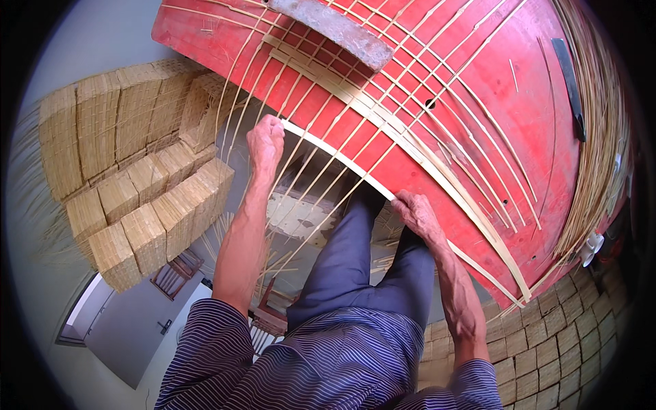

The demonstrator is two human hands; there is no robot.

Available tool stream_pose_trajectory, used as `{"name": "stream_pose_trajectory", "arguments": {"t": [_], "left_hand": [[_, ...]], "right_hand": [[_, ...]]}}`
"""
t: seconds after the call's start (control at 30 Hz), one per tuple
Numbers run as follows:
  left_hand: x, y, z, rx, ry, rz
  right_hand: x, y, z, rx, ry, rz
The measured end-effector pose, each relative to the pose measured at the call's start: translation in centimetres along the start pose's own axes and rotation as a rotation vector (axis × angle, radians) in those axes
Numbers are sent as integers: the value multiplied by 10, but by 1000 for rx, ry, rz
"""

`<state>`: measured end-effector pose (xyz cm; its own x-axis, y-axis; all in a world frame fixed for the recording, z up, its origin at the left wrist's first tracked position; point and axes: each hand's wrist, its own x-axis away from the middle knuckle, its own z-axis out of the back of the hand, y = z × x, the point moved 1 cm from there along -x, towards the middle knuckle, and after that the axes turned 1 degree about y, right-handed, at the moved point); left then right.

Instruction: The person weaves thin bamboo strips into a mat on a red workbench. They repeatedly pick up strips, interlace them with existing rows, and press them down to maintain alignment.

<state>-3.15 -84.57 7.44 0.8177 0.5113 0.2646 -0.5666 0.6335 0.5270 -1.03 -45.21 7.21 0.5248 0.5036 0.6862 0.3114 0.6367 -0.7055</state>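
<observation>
A flat pale bamboo strip (pixel 339 157) runs along the near edge of the red tabletop (pixel 198 41). My left hand (pixel 265 145) is closed around its left end. My right hand (pixel 415 213) pinches it farther right, and the strip carries on past that hand toward the corner. Thin bamboo splints (pixel 321 179) cross the strip and hang over the edge between my hands. Beyond them lies an open lattice of splints (pixel 417 61), with wider strips (pixel 393 123) laid across it. A rusty metal bar (pixel 335 31) rests on the lattice.
A dark flat blade (pixel 568 89) and a long bundle of thin splints (pixel 594 137) lie at the table's right. Woven block-shaped baskets (pixel 137 198) are stacked at left, with more woven blocks (pixel 540 348) at lower right. A wooden chair (pixel 268 321) stands behind my left arm.
</observation>
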Motion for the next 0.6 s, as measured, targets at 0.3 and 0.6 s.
{"name": "stream_pose_trajectory", "arguments": {"t": [0.3,0.6], "left_hand": [[-27,-31,-10,-150,-71,58],[-45,-29,13,-101,-299,163]], "right_hand": [[20,25,13,-139,-30,-123],[11,15,14,-213,-81,-159]]}}
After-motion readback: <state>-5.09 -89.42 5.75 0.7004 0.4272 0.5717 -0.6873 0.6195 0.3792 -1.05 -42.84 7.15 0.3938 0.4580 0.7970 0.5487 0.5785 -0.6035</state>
